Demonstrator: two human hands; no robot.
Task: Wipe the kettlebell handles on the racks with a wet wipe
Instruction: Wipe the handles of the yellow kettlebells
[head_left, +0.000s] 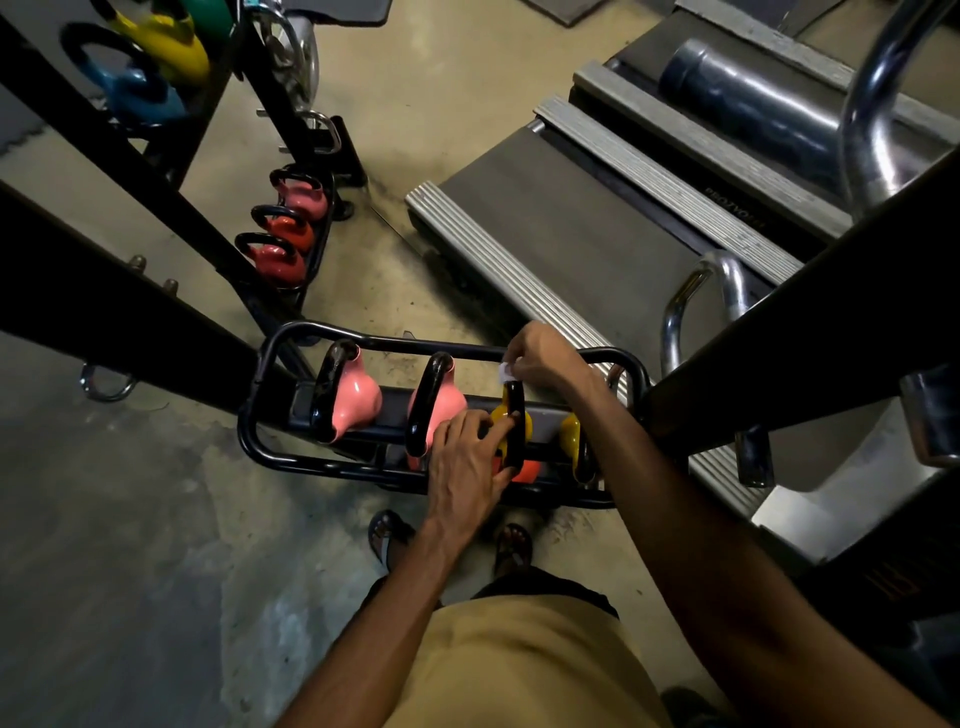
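Observation:
A low black rack (441, 347) below me holds two pink kettlebells (358, 400) and two yellow ones. My left hand (467, 462) grips the near part of the black handle (515, 415) of a yellow kettlebell (525, 423), fingers curled on it. My right hand (543, 358) pinches a small white wet wipe (505, 372) against the far top of that same handle. The second yellow kettlebell (570, 434) is partly hidden by my right forearm.
A second rack (319, 244) farther back holds a pink and two red kettlebells; blue and yellow ones sit at top left. Thick black frame beams cross left and right. Treadmills (571, 244) lie at right. My sandalled feet stand on the concrete floor.

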